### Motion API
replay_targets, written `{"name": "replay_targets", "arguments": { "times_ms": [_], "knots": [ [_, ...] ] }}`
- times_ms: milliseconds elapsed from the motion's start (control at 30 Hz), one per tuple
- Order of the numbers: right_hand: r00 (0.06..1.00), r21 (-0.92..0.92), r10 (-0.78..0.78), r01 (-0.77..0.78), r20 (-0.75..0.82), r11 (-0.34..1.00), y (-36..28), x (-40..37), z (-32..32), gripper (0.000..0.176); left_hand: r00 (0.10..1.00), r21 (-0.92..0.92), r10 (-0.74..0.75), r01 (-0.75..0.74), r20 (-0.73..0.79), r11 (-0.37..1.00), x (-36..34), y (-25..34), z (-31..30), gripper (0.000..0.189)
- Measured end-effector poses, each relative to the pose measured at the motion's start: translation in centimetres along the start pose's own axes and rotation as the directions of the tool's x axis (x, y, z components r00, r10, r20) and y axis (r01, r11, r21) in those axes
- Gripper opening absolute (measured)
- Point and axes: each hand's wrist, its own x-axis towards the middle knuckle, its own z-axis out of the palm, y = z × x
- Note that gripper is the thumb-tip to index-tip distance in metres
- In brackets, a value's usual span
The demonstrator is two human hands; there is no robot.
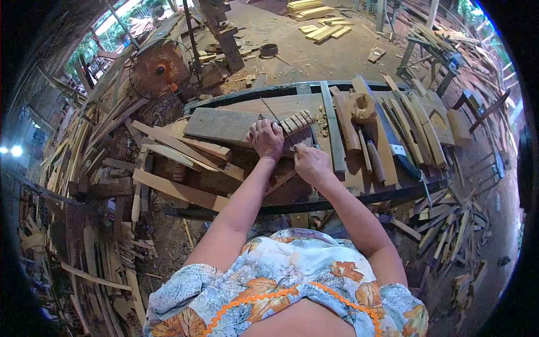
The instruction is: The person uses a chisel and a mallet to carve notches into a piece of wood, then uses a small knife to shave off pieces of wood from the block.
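My left hand is closed, its fingers curled over the right end of a weathered grey board on the workbench. A thin, dark, straight blade runs diagonally past those fingers. Its near end meets my right hand, which is closed around it; any handle is hidden by the fingers. Just right of the blade lies a pale piece of wood with several crosswise cuts. What lies beneath my left palm cannot be seen.
On the bench's right side are a grey-green bar, a hollowed wooden block, several strips and a dark-handled saw. Loose planks lie left. Beyond stands a round fan; scrap wood covers the ground at right.
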Motion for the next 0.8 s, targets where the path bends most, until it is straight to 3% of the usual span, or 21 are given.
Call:
{"name": "replay_targets", "arguments": {
  "times_ms": [100, 267, 467, 567, 667, 800],
  "knots": [
    [0.999, 0.057, 0.044, -0.044, 0.002, 0.997, -0.4, -3.8, -1.9, 0.017, 1.000, 0.067, -0.008, 0.009, -0.003, 0.998, 0.1, 0.1, 0.4, 0.016],
    [0.985, -0.021, 0.094, -0.092, 0.143, 0.996, 1.4, -9.9, -3.4, 0.017, 1.000, 0.075, 0.011, -0.012, 0.014, 0.997, 0.2, 0.2, 0.3, 0.016],
    [1.000, 0.027, -0.021, 0.022, -0.012, 0.999, 0.1, -2.1, -0.8, 0.015, 0.998, 0.067, 0.058, -0.057, -0.014, 0.996, 0.0, -0.4, 0.9, 0.017],
    [1.000, -0.008, 0.021, -0.021, 0.010, 1.000, 0.0, -1.3, -0.6, 0.015, 0.999, 0.089, 0.052, -0.052, -0.003, 0.995, 0.2, -0.3, 0.7, 0.016],
    [0.998, 0.035, 0.055, -0.055, 0.006, 0.998, -0.1, -4.9, -2.5, 0.016, 0.999, 0.108, 0.040, -0.036, -0.030, 0.993, 0.1, 0.0, 0.7, 0.016],
    [0.978, -0.028, 0.131, -0.128, 0.163, 0.991, 0.9, -10.2, -4.5, 0.015, 1.000, 0.054, 0.025, -0.025, -0.006, 0.998, 0.2, 0.4, 0.1, 0.015]
  ]
}}
